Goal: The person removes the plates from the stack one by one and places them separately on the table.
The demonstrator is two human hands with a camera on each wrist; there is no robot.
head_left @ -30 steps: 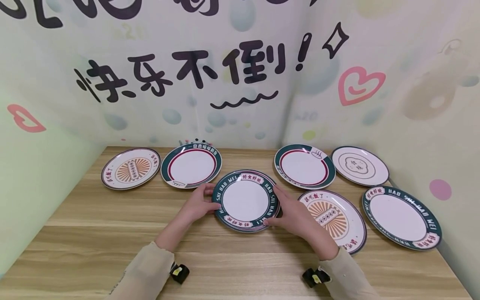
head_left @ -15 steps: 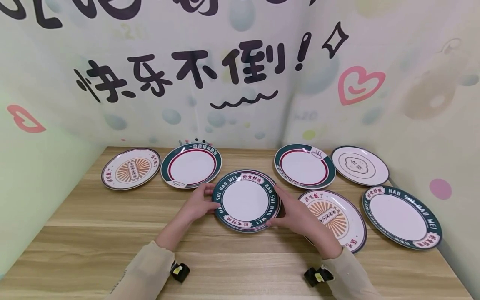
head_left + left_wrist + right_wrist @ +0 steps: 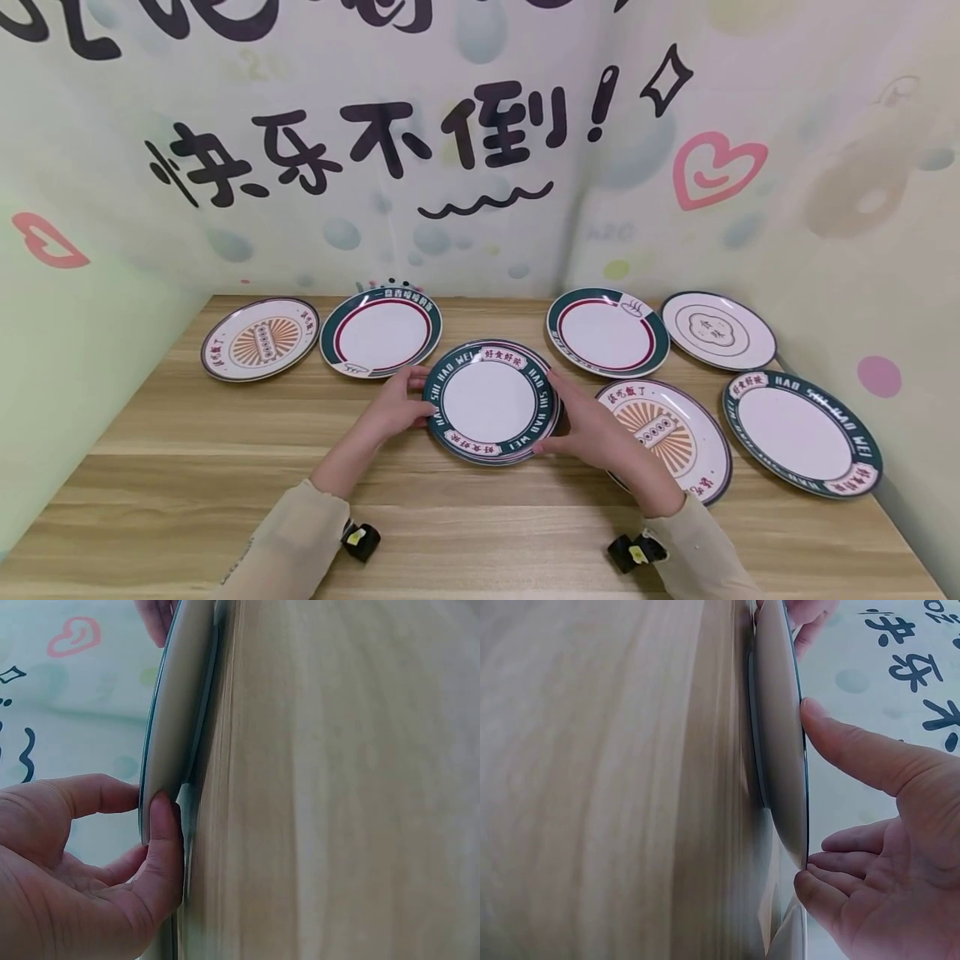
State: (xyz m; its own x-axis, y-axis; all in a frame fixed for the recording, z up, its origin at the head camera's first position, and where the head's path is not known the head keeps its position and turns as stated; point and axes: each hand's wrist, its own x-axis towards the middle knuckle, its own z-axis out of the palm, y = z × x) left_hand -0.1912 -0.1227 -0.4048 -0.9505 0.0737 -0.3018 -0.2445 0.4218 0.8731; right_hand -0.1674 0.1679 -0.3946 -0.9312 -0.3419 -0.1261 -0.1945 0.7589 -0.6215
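Observation:
Mid-table in the head view lies a round white plate [image 3: 489, 402] with a dark green lettered rim. My left hand [image 3: 396, 407] pinches its left rim; in the left wrist view, one finger is below the plate's edge and another above. On the opposite side, my right hand [image 3: 591, 423] touches the rim with thumb and fingertips spread apart, fairly straight, as the right wrist view shows. The plate's pale underside [image 3: 778, 727] and foot ring lie close to the tabletop. Beside my right hand is an orange-sunburst plate [image 3: 663, 442], partly covered by that hand and wrist.
At the back left lie another sunburst plate [image 3: 260, 340] and a green-rimmed plate [image 3: 381, 333]. Back right hold a second green-rimmed plate [image 3: 607, 333] and a white plate [image 3: 718, 331]; an oval green plate [image 3: 798, 435] lies at the right. A printed cloth [image 3: 360, 242] hangs behind.
My right thumb has slid slightly outward along the plate's rim, and the right wrist has shifted a little right. The plates stay in place; the head view has shifted slightly.

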